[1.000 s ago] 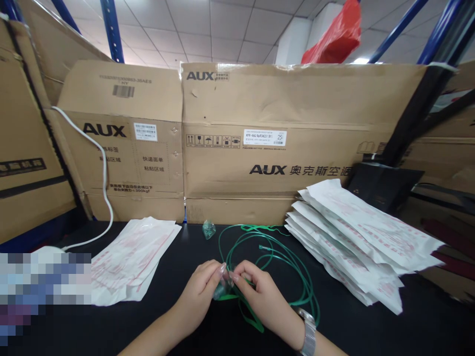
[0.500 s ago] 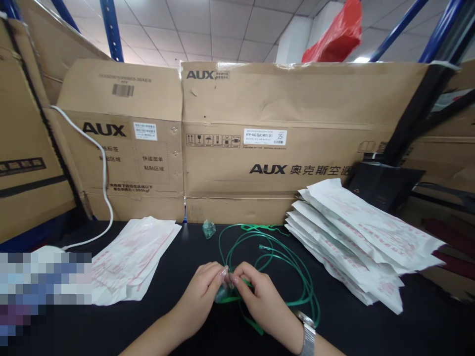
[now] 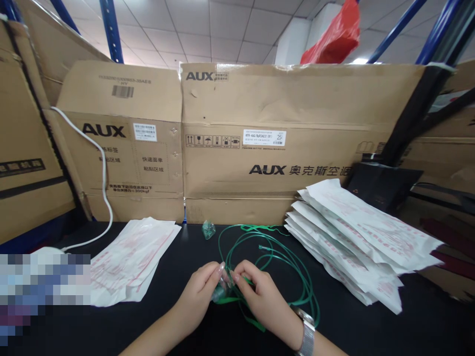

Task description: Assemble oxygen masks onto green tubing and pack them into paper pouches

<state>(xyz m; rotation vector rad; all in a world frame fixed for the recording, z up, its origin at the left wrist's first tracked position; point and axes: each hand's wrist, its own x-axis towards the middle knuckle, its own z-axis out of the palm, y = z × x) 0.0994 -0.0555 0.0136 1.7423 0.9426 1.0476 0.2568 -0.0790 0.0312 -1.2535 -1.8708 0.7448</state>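
My left hand (image 3: pixel 200 289) and my right hand (image 3: pixel 261 296) meet above the black tabletop (image 3: pixel 371 326), pinching a small clear green-tinted plastic mask (image 3: pixel 220 291) between their fingertips. Its shape is partly hidden by my fingers. Green plastic tubing (image 3: pixel 282 258) loops loosely around my right hand, and a green strap (image 3: pixel 256 322) runs under it. A second small clear green piece (image 3: pixel 208 229) lies beyond my hands. A metal-band wristwatch (image 3: pixel 307 333) sits on my right wrist.
Stacked white pouches with pink print lie left (image 3: pixel 133 262) and right (image 3: pixel 352 237) of my hands. Flattened AUX cardboard boxes (image 3: pixel 260 123) stand behind the tabletop. A white cable (image 3: pixel 104 183) runs down at the left, and a pixelated patch covers the lower left.
My hands stay in nearly the same place. The clear mask between them has shifted slightly to the left and turned a little.
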